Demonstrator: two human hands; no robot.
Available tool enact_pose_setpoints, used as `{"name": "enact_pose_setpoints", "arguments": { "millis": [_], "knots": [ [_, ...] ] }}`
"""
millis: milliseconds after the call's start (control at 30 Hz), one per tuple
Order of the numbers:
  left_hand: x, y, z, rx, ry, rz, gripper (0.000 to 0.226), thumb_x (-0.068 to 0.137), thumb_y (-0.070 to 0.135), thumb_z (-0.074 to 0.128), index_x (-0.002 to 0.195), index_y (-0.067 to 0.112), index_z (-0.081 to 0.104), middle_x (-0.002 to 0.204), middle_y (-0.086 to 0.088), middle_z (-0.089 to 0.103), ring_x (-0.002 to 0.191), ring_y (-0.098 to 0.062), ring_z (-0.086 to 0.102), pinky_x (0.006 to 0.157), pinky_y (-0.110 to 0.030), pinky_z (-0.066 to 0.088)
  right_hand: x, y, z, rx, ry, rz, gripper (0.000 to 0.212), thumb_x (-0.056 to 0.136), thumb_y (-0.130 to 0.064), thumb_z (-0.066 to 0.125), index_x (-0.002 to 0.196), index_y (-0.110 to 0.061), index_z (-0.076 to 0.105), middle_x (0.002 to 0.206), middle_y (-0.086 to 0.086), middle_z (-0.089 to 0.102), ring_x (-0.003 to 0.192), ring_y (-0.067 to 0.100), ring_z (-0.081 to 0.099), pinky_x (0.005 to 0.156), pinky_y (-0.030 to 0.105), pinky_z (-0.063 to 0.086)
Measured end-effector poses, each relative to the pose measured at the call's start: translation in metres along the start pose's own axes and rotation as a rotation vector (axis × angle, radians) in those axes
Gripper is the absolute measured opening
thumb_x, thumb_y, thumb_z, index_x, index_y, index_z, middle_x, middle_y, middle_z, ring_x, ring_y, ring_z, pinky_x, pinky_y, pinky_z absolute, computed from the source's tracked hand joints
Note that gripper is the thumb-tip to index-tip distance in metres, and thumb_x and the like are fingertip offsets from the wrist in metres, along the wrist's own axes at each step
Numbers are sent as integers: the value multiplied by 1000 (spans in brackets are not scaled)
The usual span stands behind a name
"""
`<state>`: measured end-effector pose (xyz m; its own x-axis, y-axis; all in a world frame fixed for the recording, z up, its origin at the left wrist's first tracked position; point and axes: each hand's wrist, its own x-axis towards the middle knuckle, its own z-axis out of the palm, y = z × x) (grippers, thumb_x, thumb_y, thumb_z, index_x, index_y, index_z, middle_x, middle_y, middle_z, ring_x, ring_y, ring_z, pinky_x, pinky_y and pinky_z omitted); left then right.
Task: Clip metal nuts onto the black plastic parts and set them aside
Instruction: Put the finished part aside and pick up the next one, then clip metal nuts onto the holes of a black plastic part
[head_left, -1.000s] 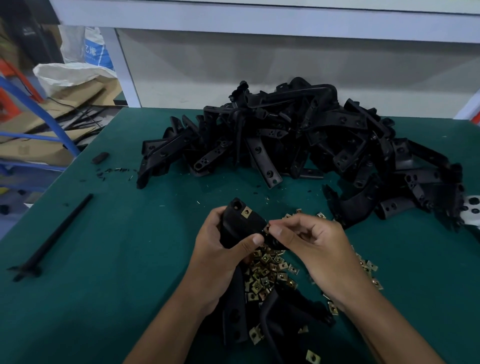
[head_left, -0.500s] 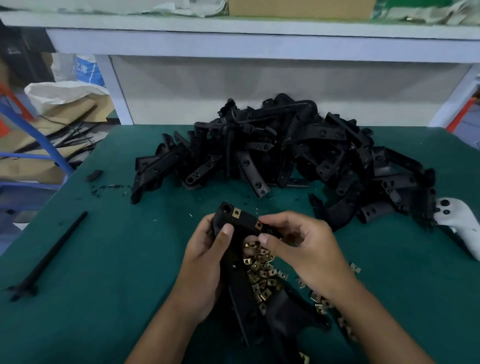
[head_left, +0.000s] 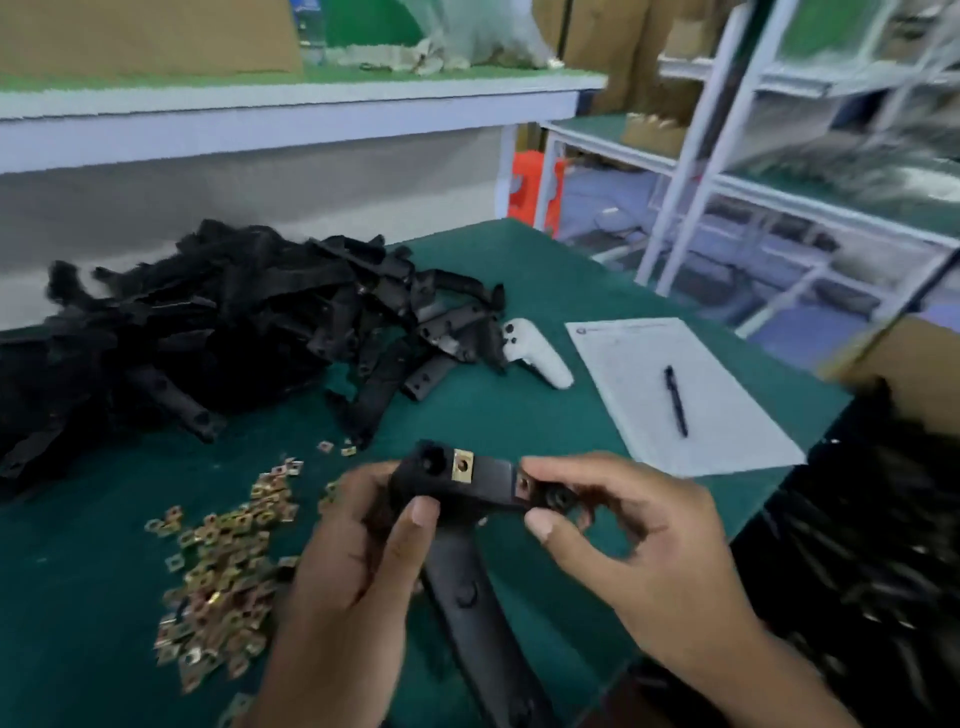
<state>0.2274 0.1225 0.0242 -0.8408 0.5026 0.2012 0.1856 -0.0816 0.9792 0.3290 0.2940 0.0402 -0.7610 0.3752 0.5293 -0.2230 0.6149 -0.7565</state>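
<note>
Green felt covers the bench (head_left: 545, 291). Above its near edge, both hands hold one black L-shaped plastic part (head_left: 483, 483): its short arm runs left to right between them, its long arm points down toward the near edge. The left hand (head_left: 337, 587) grips the corner end, thumb on its face; the right hand (head_left: 639, 551) pinches the right end. Two brass metal nuts (head_left: 462, 465) sit clipped on the short arm. Loose brass nuts (head_left: 223, 561) lie scattered toward the near left edge, and a heap of black plastic parts (head_left: 218, 332) fills the far left.

A black plastic part (head_left: 470, 488) is held above the desk (head_left: 519, 410), with two brass-coloured metal nuts (head_left: 462, 465) clipped onto its top bar. Loose nuts (head_left: 223, 561) lie scattered at left, and a heap of black parts (head_left: 218, 322) sits behind them.
</note>
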Motion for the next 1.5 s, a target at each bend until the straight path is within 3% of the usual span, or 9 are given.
{"name": "enact_pose_setpoints", "arguments": {
  "millis": [100, 367, 500, 700, 800, 867, 1033, 1167, 1500],
  "knots": [
    [-5, 1, 62, 218, -194, 2, 18, 84, 65, 40, 94, 75, 50, 80, 46, 59, 75, 24, 55, 69, -13, 44, -34, 6, -62, -134, 112, 84, 23, 84, -33, 74, 107, -36, 75, 99, -19, 75, 86, 6, 71, 73, 21, 53],
    [-42, -29, 205, 568, -526, 179, 40, 101, 54, 33, 119, 29, 59, 110, 13, 61, 104, -11, 57, 91, -34, 48, -135, 35, -185, -476, 260, 349, 34, 91, -27, 76, 120, -41, 66, 114, -25, 71, 101, 1, 68, 80, 13, 49],
    [-45, -33, 232, 627, -735, 86, 63, 103, 48, 44, 157, 41, 12, 153, 15, 39, 136, -12, 41, 111, -35, 38, -166, 68, -216, -667, 384, 638, 34, 90, -25, 74, 118, -38, 60, 119, -19, 62, 102, 7, 62, 85, 28, 52],
    [-36, -34, 155, 569, -463, 90, 35, 99, 44, 52, 133, 43, 44, 118, 27, 60, 113, 2, 54, 100, -29, 43, -178, 101, -203, -674, 291, 739, 52, 79, -3, 83, 95, -47, 62, 111, -3, 65, 105, 17, 58, 95, 24, 41],
    [-32, -34, 86, 546, -211, 35, 20, 99, 36, 56, 118, 42, 55, 107, 31, 65, 105, 8, 58, 93, -24, 47, -153, 107, -159, -456, 180, 591, 17, 83, -34, 74, 98, -40, 68, 114, 8, 68, 109, 33, 62, 101, 55, 46],
    [-35, -32, 37, 551, -24, 1, 14, 101, 33, 57, 110, 44, 58, 105, 33, 64, 103, 8, 60, 88, -22, 49, -127, 104, -120, -384, 101, 463, 29, 80, -51, 60, 100, -32, 70, 115, 6, 68, 108, 34, 64, 94, 63, 47],
    [-59, -39, -59, 744, 470, 18, 12, 91, 37, 59, 100, 46, 57, 101, 32, 58, 100, 4, 55, 81, -25, 43, -59, 55, -1, -287, -215, 171, 19, 82, -42, 70, 100, -46, 67, 110, -28, 64, 110, -6, 57, 90, 13, 44],
    [-62, -56, -71, 963, 370, -218, 36, 88, 61, 54, 120, 48, 42, 121, 29, 44, 115, 0, 36, 98, -29, 25, -33, 61, 72, -367, -657, 100, 44, 92, -49, 67, 132, -45, 51, 125, -27, 44, 122, -5, 37, 106, 17, 35],
    [-20, -74, -52, 1063, 254, -187, 60, 82, 54, 74, 132, 45, 42, 113, 29, 56, 118, -2, 48, 96, -25, 14, -15, 79, 95, -340, -469, 75, 27, 95, -9, 67, 116, -26, 67, 102, -13, 66, 89, 1, 63, 79, 18, 53]
  ]
}}
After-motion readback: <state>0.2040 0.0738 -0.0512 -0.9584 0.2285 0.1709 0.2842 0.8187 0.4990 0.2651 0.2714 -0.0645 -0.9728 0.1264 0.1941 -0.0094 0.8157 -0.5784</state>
